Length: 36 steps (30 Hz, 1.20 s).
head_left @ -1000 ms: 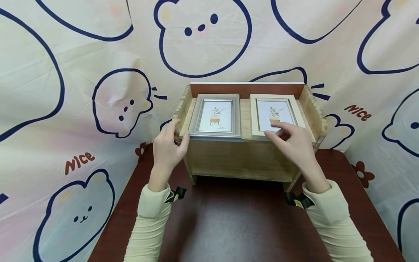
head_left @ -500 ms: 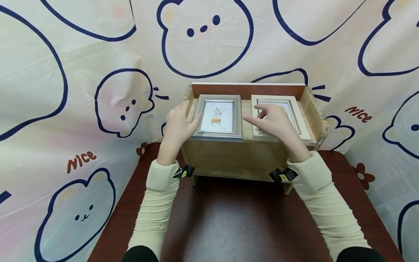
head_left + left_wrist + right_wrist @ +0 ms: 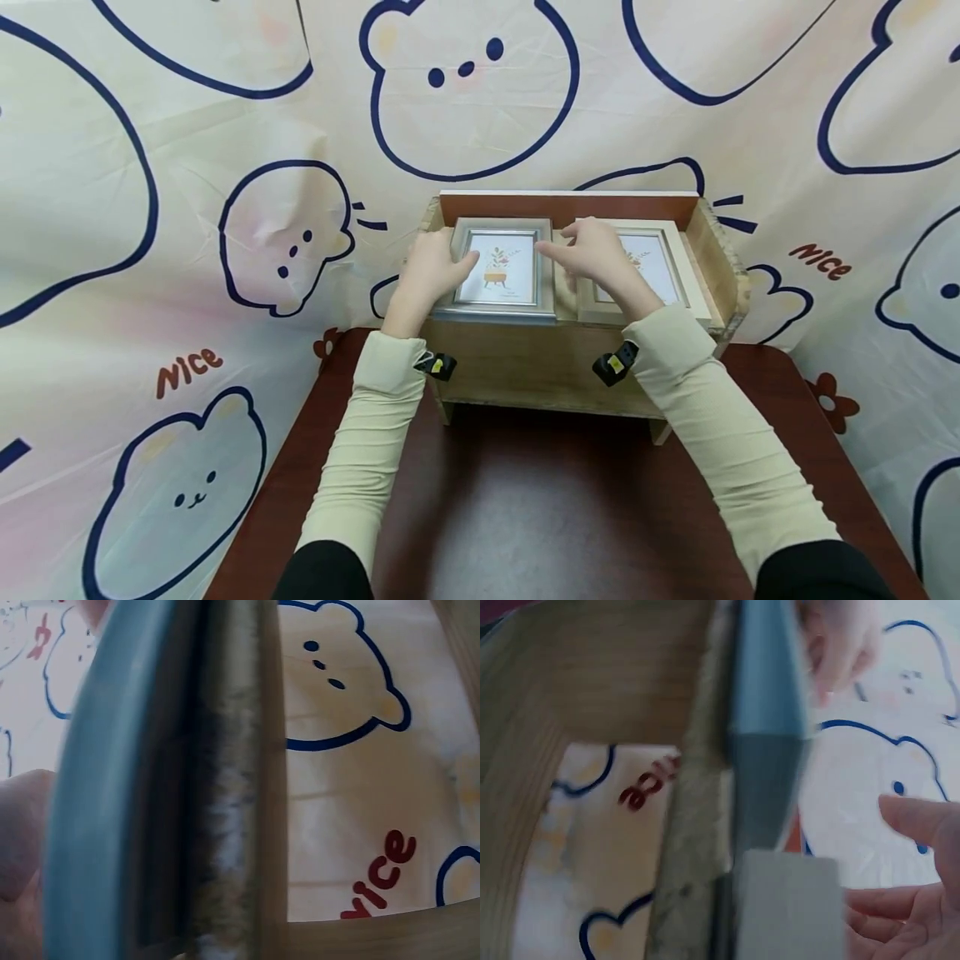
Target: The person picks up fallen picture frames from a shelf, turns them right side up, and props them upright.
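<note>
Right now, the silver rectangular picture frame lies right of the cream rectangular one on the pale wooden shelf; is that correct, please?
The side is wrong: the head view shows the silver rectangular picture frame left of the cream rectangular frame.

From here I see a metallic-looking frame point(image 3: 501, 268), rough-edged wooden shelf point(image 3: 540, 367) — glossy table point(image 3: 517, 517) at six o'clock, creased cloth point(image 3: 172, 125) at ten.

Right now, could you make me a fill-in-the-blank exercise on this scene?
In the head view, the silver rectangular picture frame lies ____ of the cream rectangular frame.
Partly hiding the cream frame there is the person's ____ hand.
The red-brown word on the pale cartoon-printed backdrop reads ____.

Missing words: left; right; Nice.
</note>
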Available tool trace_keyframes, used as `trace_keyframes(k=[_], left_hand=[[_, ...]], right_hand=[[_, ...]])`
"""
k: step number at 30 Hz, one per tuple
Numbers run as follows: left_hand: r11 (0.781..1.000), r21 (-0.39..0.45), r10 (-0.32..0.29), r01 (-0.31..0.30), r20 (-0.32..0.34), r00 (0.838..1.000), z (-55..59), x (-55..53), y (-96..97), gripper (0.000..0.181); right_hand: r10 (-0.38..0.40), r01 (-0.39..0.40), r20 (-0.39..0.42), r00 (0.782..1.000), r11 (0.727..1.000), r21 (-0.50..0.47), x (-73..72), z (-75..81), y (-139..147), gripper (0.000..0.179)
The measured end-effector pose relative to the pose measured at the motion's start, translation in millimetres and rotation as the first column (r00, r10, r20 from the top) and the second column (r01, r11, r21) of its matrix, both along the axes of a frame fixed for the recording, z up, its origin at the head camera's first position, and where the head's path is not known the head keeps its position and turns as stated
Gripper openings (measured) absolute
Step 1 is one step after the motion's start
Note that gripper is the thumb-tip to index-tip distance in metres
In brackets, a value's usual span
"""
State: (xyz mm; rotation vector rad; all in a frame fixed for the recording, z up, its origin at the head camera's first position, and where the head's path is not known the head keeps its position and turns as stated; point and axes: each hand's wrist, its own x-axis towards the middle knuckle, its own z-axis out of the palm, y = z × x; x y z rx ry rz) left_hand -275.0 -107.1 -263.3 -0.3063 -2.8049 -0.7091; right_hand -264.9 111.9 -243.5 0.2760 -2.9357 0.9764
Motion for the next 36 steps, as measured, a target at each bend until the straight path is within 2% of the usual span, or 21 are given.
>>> trace_keyframes(k=[4, 11, 16, 20, 26, 31, 36], left_hand=[[0.999, -0.021, 0.031, -0.031, 0.025, 0.999, -3.9, -6.1, 4.0, 0.043], [0.994, -0.085, 0.070, -0.070, -0.010, 0.998, -6.9, -12.4, 10.4, 0.036], [0.972, -0.200, 0.127, -0.125, -0.004, 0.992, -8.7, -14.3, 15.0, 0.035], [0.953, -0.248, 0.178, -0.171, 0.006, 0.984, -10.7, -15.8, 17.6, 0.030], [0.944, -0.250, 0.227, -0.213, 0.027, 0.973, -13.1, -18.0, 20.9, 0.028], [0.939, -0.255, 0.249, -0.232, 0.038, 0.968, -13.6, -19.0, 22.0, 0.031], [0.943, -0.229, 0.257, -0.243, 0.035, 0.966, -14.5, -19.6, 20.6, 0.029]], right_hand=[[-0.019, 0.020, -0.013, 1.000, 0.997, 0.075, -6.6, -3.8, -8.3, 0.039], [-0.013, 0.013, 0.005, 1.000, 0.997, 0.080, -10.9, -7.8, -13.2, 0.045], [-0.024, 0.020, 0.028, 0.999, 0.990, 0.136, -14.6, -10.9, -17.7, 0.036], [-0.022, 0.013, 0.045, 0.999, 0.979, 0.203, -18.3, -12.0, -23.0, 0.027], [-0.014, 0.001, 0.043, 0.999, 0.953, 0.303, -20.5, -13.6, -26.9, 0.027], [-0.041, 0.029, 0.036, 0.999, 0.959, 0.282, -19.9, -14.4, -27.3, 0.028], [-0.053, 0.049, 0.010, 0.999, 0.964, 0.262, -17.7, -15.0, -27.7, 0.029]])
